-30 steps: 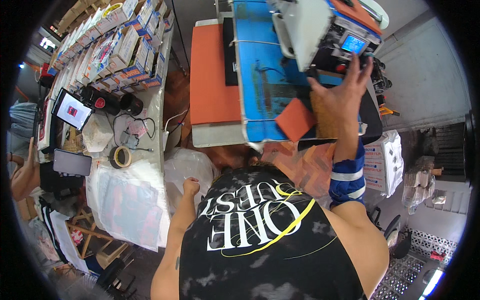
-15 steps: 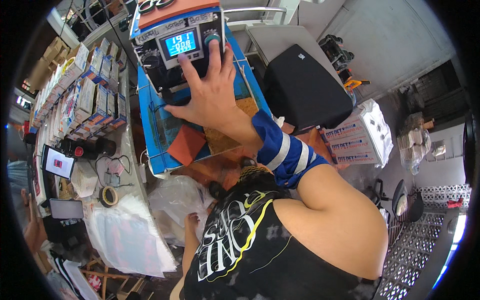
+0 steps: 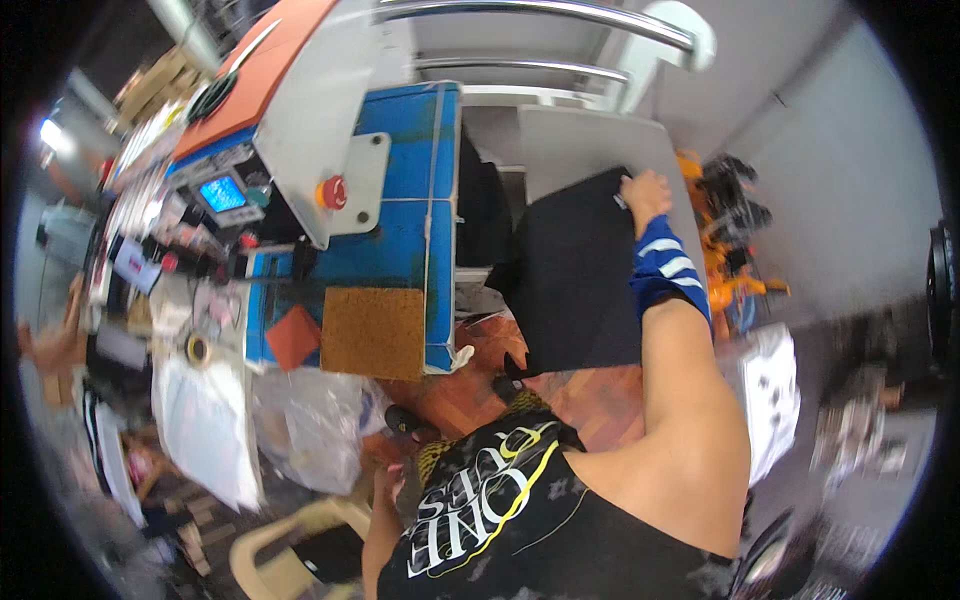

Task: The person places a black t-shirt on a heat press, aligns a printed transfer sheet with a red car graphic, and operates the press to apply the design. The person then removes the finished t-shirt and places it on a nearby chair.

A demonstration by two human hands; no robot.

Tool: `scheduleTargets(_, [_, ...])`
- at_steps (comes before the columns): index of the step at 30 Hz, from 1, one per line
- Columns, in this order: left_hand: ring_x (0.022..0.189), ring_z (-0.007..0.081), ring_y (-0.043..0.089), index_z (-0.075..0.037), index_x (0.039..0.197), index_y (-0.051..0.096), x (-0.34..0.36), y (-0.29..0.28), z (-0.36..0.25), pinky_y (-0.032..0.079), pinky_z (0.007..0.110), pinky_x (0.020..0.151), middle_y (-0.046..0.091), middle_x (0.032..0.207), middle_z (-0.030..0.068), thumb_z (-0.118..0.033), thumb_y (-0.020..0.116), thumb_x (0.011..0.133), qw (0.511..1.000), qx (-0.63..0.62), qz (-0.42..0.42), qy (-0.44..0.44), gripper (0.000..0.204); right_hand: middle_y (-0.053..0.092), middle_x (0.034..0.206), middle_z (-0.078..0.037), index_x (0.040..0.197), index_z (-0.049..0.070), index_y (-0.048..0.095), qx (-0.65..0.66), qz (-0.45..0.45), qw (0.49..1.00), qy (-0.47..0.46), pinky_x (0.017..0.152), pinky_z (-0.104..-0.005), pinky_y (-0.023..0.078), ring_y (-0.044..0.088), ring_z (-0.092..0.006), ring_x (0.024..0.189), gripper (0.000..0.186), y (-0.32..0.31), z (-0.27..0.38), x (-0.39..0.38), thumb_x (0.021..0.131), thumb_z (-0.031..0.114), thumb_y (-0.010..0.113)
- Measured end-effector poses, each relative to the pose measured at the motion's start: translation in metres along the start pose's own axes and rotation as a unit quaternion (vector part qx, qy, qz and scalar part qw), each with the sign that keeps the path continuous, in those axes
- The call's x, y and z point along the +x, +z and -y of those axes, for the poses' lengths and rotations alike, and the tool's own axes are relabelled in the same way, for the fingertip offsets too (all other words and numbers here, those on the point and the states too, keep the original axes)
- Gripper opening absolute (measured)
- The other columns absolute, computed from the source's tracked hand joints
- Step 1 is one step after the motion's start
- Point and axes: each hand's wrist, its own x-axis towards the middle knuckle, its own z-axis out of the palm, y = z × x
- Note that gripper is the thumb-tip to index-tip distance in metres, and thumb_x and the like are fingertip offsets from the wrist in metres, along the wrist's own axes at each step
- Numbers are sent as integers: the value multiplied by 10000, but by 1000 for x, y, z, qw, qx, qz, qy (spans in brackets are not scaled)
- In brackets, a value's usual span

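My right hand (image 3: 650,194) reaches to the upper right corner of a black folded cloth (image 3: 566,280), its fingers closed on it. The cloth lies on a grey board (image 3: 566,134) right of the heat press (image 3: 310,126). The press has a lit screen, a red knob and an orange mat on top, and stands on a blue stand (image 3: 395,250) carrying a brown pad (image 3: 372,332) and an orange square (image 3: 293,336). My left hand (image 3: 389,484) hangs low beside clear plastic sheeting (image 3: 308,430), its fingers too blurred to read.
A cluttered side table (image 3: 200,430) with sheets, tape and devices stands left; another person's arm (image 3: 62,335) shows at the far left. Metal rails (image 3: 530,20) run behind. Orange equipment (image 3: 720,280) and a white package (image 3: 768,400) are at the right, and a beige plastic chair (image 3: 262,550) below left.
My right hand has left the press's control panel and moved right to grip the black cloth. The view has swung right, bringing the grey board and cloth nearer the middle.
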Motion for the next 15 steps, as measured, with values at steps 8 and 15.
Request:
scheduleTargets(8, [1185, 402, 632, -18, 1250, 683, -102, 283, -155, 504, 447, 1012, 682, 1231, 215, -212, 674, 902, 865, 427, -30, 263, 399, 680, 761, -136, 836, -7, 711, 157, 206, 931, -257, 637, -415, 499, 649, -248, 704, 219, 29, -35, 128, 769, 194, 768])
scheduleTargets(15, [1463, 444, 342, -81, 1331, 629, -200, 402, -181, 221, 562, 1231, 492, 1511, 170, -350, 757, 830, 649, 273, -127, 698, 582, 638, 900, -21, 1087, 40, 676, 90, 647, 332, -680, 692, -284, 513, 637, -134, 800, 382, -178, -29, -285, 748, -19, 841])
